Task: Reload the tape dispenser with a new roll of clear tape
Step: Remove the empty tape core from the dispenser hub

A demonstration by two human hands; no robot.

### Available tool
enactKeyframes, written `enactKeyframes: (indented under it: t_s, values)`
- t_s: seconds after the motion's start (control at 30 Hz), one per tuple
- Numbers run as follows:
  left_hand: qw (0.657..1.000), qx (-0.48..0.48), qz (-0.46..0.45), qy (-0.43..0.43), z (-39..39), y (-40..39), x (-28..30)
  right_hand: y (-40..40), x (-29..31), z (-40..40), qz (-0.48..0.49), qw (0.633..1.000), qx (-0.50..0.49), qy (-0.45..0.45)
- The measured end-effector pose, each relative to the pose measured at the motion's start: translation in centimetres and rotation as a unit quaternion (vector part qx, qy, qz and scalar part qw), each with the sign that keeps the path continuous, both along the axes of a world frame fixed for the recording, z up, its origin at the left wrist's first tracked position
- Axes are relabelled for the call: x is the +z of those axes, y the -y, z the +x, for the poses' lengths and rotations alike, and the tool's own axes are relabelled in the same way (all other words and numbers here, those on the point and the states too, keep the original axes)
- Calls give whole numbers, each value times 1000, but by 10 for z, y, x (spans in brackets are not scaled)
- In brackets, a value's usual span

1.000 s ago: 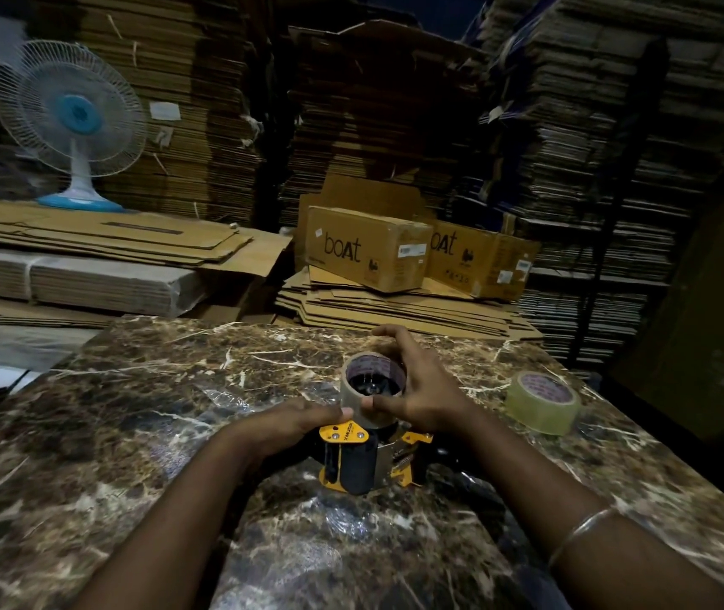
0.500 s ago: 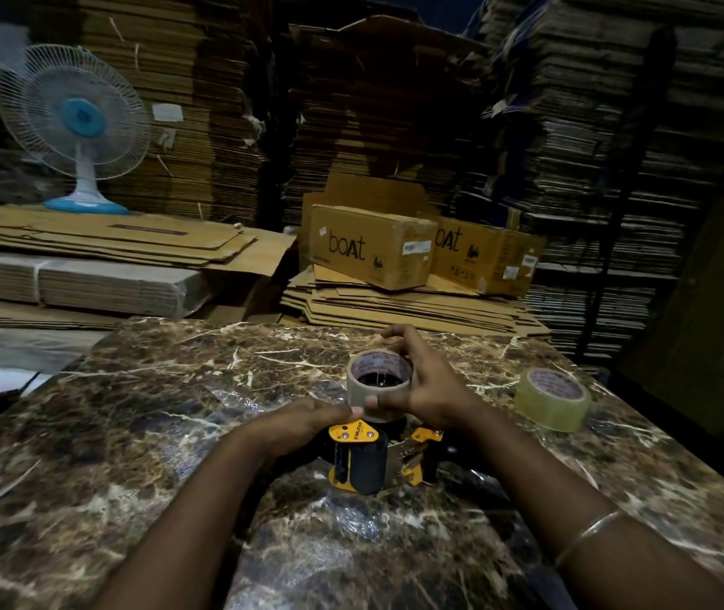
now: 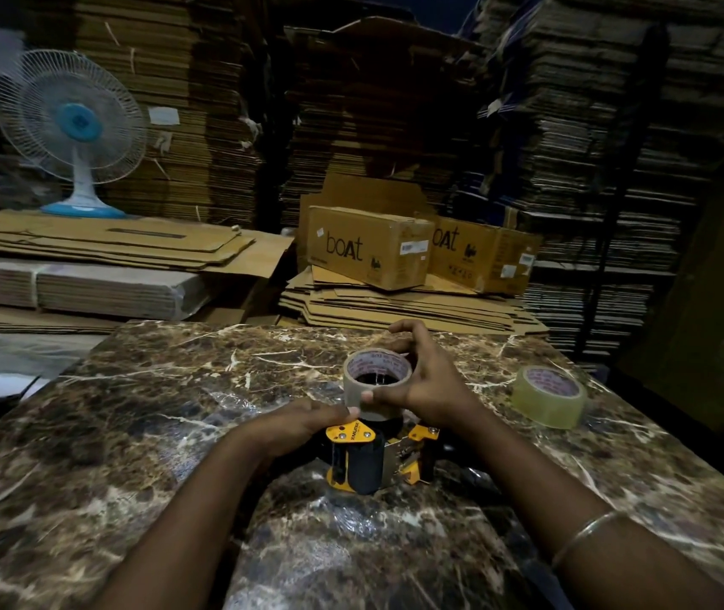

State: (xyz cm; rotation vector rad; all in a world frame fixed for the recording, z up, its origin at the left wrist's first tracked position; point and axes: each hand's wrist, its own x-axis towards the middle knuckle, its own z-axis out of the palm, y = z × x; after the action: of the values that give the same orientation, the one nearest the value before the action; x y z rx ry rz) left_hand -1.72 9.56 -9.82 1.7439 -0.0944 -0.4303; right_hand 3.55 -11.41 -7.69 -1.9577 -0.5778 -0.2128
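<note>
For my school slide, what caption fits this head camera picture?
Right hand holds a tape roll above the yellow dispenser, steadied by the left hand.

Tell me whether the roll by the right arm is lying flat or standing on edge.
Lying flat: the spare tape roll rests on the marble table, core opening facing up.

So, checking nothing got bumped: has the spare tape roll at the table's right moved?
No. The spare tape roll lies at the same spot by the table's right edge; only the view shifted.

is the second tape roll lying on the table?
Yes, the second roll lies flat on the table, right of the right hand, untouched.
</note>
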Motion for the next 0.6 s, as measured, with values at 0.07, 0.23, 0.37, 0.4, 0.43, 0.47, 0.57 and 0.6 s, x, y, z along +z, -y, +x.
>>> enactKeyframes:
  t_s: [0.07, 0.23, 0.37, 0.4, 0.43, 0.47, 0.57, 0.6]
  values:
    - [1000, 0, 2, 3, -1, 0, 0, 0, -1, 2, 22, 999, 16, -18]
    - [1000, -6, 7, 2, -2, 1, 1, 4, -2, 1, 114, 992, 41, -29]
    - [1000, -2, 13, -3, -4, 0, 4, -1, -1, 4, 84, 996, -12, -11]
    - [1000, -1, 9, -5, -3, -1, 3, -1, -1, 6, 79, 997, -27, -8]
    - [1000, 0, 8, -5, -4, 0, 3, -2, -1, 7, 98, 994, -53, -16]
    - [1000, 0, 4, -7, -6, 2, 4, -2, -1, 8, 117, 989, -90, -15]
    - [1000, 9, -12, -7, -9, 5, 3, 1, -3, 17, 79, 972, -220, -4]
    - [1000, 21, -20, -2, -10, 6, 2, 3, -3, 22, 37, 967, -251, -17]
